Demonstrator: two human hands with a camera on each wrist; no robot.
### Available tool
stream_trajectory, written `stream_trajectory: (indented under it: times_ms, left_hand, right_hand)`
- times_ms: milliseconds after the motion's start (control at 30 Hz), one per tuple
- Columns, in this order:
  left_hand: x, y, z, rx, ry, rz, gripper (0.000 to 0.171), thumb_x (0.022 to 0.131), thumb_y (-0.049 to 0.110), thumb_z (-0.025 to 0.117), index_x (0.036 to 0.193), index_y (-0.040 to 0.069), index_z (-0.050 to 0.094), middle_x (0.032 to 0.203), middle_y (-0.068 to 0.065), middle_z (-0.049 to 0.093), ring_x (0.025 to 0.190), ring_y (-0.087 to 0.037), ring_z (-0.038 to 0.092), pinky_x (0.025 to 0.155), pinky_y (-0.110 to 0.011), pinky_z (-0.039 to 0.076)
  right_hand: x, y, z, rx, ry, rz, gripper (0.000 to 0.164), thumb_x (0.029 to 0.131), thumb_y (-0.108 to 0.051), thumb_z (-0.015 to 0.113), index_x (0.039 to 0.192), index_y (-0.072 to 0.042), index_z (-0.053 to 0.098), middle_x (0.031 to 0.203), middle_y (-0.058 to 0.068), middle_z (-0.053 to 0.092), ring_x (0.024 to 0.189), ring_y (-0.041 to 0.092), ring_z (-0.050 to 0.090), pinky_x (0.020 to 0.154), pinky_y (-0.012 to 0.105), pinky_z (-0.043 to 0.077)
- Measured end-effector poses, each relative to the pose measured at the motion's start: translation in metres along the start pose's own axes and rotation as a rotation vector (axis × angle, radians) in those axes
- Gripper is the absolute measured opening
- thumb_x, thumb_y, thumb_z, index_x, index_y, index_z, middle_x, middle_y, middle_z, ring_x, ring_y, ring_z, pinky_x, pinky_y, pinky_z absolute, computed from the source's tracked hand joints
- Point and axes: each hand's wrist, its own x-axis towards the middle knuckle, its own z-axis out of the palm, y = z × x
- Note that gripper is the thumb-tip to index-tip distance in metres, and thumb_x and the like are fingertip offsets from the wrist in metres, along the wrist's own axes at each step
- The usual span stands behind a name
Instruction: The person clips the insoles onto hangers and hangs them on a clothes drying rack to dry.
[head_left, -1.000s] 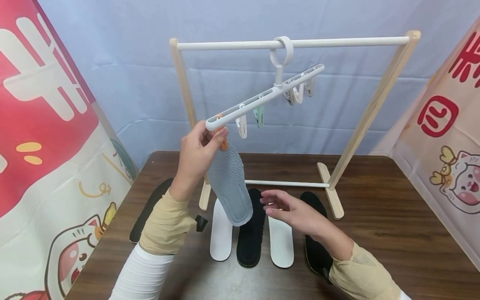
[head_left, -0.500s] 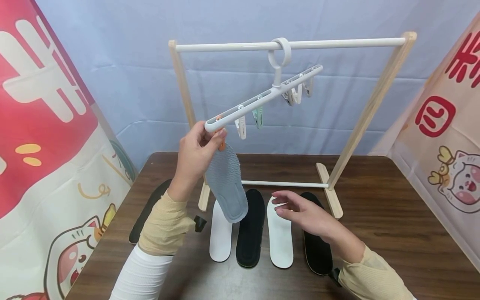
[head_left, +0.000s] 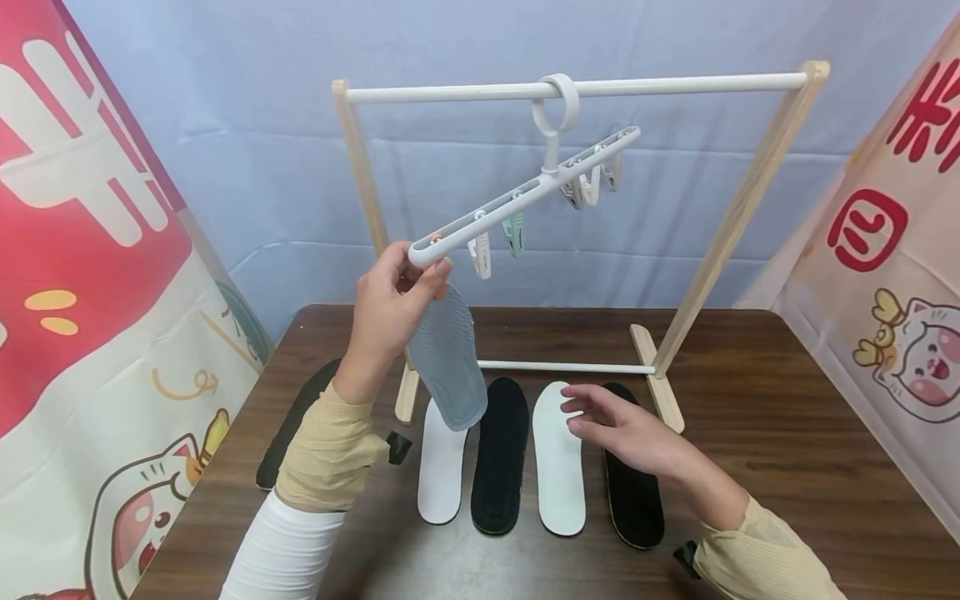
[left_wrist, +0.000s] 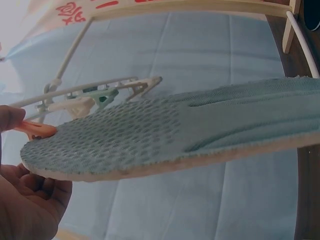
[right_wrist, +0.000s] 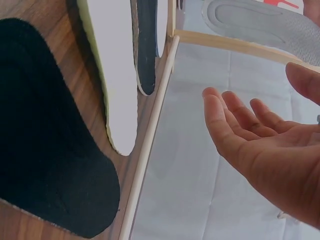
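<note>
so, the left hand (head_left: 386, 312) pinches the orange clip (left_wrist: 41, 131), grey insole (head_left: 450, 358) hanging below that hand. easing off slowly should keep it straight; the right hand (head_left: 630, 429) hovers apart, relaxed, empty.

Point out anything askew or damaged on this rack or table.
The white hanger sits askew, angled to the rail rather than parallel, perhaps because the left hand pinches the orange clip at its end. The dark insole at far left lies slanted, apart from the row of four insoles. No damage stands out.
</note>
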Motion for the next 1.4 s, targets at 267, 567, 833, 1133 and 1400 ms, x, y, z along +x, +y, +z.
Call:
stream_trajectory:
  times_ms: [267, 567, 833, 1133, 1400]
  left_hand:
    - [0.000, -0.001, -0.001, 0.025, 0.000, -0.006, 0.028, 0.095, 0.028, 0.072, 0.109, 0.006, 0.062, 0.083, -0.007, 0.067, 0.074, -0.015, 0.062, 0.068, -0.027, 0.045]
    - [0.001, -0.002, -0.003, 0.018, 0.002, -0.015, 0.027, 0.094, 0.028, 0.072, 0.107, 0.006, 0.062, 0.081, -0.006, 0.065, 0.073, -0.016, 0.061, 0.067, -0.026, 0.045]
    - [0.001, -0.002, -0.005, 0.024, 0.002, -0.026, 0.028, 0.094, 0.029, 0.072, 0.107, 0.007, 0.061, 0.082, -0.005, 0.065, 0.073, -0.015, 0.061, 0.067, -0.025, 0.044]
    - [0.004, -0.005, -0.006, 0.058, -0.007, -0.017, 0.027, 0.094, 0.030, 0.073, 0.105, 0.009, 0.061, 0.083, -0.005, 0.065, 0.073, -0.015, 0.061, 0.064, -0.025, 0.042]
    - [0.004, -0.007, -0.005, 0.057, -0.013, -0.017, 0.027, 0.094, 0.029, 0.073, 0.106, 0.009, 0.060, 0.083, -0.005, 0.064, 0.074, -0.015, 0.060, 0.065, -0.026, 0.043]
  right_hand:
    - [-0.007, 0.005, -0.004, -0.010, 0.011, -0.008, 0.052, 0.103, -0.023, 0.060, 0.147, -0.003, 0.043, 0.139, 0.019, 0.056, 0.124, 0.032, 0.057, 0.095, 0.024, 0.049]
    - [-0.015, 0.012, -0.010, -0.024, 0.030, 0.039, 0.051, 0.103, -0.025, 0.060, 0.146, -0.003, 0.044, 0.135, 0.018, 0.058, 0.123, 0.031, 0.056, 0.094, 0.024, 0.049]
    - [-0.025, 0.021, -0.018, -0.021, 0.061, 0.046, 0.053, 0.103, -0.024, 0.060, 0.146, 0.000, 0.043, 0.135, 0.022, 0.058, 0.122, 0.028, 0.058, 0.090, 0.026, 0.052]
    - [-0.031, 0.032, -0.021, -0.008, 0.075, 0.041, 0.050, 0.103, -0.017, 0.059, 0.145, 0.004, 0.042, 0.133, 0.027, 0.058, 0.115, 0.018, 0.062, 0.086, 0.028, 0.055]
    - [-0.038, 0.041, -0.024, -0.007, 0.084, 0.056, 0.048, 0.103, -0.013, 0.058, 0.143, 0.008, 0.042, 0.130, 0.028, 0.059, 0.110, 0.011, 0.063, 0.084, 0.032, 0.056]
